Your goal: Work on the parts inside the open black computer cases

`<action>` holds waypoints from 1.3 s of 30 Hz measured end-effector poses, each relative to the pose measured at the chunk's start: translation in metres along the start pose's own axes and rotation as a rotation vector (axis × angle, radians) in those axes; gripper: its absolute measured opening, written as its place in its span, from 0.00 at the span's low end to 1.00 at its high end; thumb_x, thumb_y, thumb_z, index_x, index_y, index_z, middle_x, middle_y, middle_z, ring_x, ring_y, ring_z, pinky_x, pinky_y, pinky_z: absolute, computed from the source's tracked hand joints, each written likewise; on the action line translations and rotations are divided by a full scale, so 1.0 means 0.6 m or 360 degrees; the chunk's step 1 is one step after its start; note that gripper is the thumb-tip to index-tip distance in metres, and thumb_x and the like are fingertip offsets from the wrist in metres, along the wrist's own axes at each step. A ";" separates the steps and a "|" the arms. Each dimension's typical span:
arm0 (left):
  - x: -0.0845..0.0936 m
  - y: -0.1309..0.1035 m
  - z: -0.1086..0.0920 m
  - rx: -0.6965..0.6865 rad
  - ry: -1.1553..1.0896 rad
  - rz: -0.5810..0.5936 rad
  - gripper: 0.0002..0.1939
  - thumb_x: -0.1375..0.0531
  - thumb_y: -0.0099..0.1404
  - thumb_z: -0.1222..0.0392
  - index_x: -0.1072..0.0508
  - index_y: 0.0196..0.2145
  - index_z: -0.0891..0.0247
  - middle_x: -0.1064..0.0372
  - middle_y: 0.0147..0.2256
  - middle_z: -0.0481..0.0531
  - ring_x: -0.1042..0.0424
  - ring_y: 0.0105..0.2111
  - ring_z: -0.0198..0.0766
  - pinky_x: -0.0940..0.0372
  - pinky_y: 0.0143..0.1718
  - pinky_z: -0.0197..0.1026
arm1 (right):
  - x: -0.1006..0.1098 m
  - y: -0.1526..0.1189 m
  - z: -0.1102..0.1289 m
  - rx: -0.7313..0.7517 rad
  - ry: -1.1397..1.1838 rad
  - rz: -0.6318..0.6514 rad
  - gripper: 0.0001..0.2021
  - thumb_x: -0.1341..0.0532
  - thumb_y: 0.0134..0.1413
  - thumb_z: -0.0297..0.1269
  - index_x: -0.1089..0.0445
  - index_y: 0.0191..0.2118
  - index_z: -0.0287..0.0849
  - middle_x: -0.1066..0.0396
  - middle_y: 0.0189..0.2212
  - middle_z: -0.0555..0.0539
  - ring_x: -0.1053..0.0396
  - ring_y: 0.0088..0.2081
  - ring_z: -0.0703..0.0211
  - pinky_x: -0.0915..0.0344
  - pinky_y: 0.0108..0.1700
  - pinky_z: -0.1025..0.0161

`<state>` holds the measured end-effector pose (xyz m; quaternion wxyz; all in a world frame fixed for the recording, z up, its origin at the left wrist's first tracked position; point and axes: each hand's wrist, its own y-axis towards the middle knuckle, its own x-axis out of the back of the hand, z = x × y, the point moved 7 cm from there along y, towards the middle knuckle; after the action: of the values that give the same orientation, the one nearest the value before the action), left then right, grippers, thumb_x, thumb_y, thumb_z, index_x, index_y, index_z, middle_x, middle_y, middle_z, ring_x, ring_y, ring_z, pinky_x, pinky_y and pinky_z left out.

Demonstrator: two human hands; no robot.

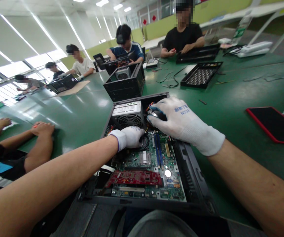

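An open computer case [198, 177] lies in front of me, its inside facing up. My left hand [132, 136], in a white glove, reaches to the round black CPU cooler [144, 142] on the green motherboard [126, 159]. Its fingers are curled and the tips are partly hidden. At the case's far right corner, my gloved right hand [170, 117] has thumb and fingers bent around something dark beside coloured wires [151, 106]. What it grips is unclear. Between the hands and the far wall sits a silver power supply [128, 113]. A red expansion card [137, 177] stands nearer me.
Beyond my case stands another open computer case [124, 84]. A black panel with a patterned inside [201, 75] and a loose cable [174, 80] lie at back right. A red-edged phone or tablet [275, 124] is at right. A neighbour's arms [42, 135] rest at left; several people work around the green table.
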<state>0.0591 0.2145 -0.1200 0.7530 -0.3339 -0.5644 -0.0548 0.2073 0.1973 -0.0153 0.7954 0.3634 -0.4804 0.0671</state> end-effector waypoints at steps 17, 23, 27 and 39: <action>-0.001 -0.002 -0.008 -0.0013 -0.0018 0.0067 0.27 0.32 0.61 0.51 0.25 0.55 0.67 0.25 0.55 0.66 0.24 0.54 0.57 0.29 0.55 0.48 | 0.004 0.001 0.004 0.0021 0.0003 0.0005 0.19 0.42 0.67 0.49 0.23 0.49 0.39 0.23 0.46 0.38 0.30 0.48 0.44 0.38 0.53 0.50; 0.000 -0.002 -0.002 0.0048 -0.0061 0.0111 0.35 0.30 0.56 0.49 0.27 0.57 0.71 0.25 0.55 0.70 0.23 0.53 0.60 0.27 0.54 0.50 | 0.011 -0.001 0.009 -0.0021 0.0092 -0.0007 0.19 0.42 0.66 0.49 0.23 0.48 0.39 0.23 0.46 0.37 0.29 0.50 0.42 0.36 0.56 0.46; 0.017 -0.012 -0.002 0.0076 -0.0137 0.0053 0.40 0.31 0.55 0.45 0.31 0.60 0.71 0.25 0.55 0.70 0.23 0.53 0.59 0.27 0.53 0.49 | 0.018 -0.021 -0.009 -0.0223 0.0243 -0.0112 0.30 0.40 0.64 0.55 0.30 0.62 0.36 0.32 0.62 0.31 0.37 0.64 0.35 0.41 0.66 0.38; 0.091 -0.096 -0.012 -0.0070 -0.0492 -0.0297 0.23 0.46 0.69 0.46 0.28 0.50 0.67 0.21 0.46 0.66 0.20 0.46 0.54 0.27 0.45 0.46 | -0.060 -0.182 -0.063 -0.0992 0.1594 0.0208 0.46 0.37 0.59 0.60 0.52 0.76 0.50 0.42 0.73 0.45 0.44 0.72 0.38 0.45 0.72 0.44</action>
<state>0.0581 0.1819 -0.0473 0.6415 -0.3009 -0.7005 -0.0848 0.2654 0.1510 -0.1110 0.9887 0.0064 -0.0652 0.1351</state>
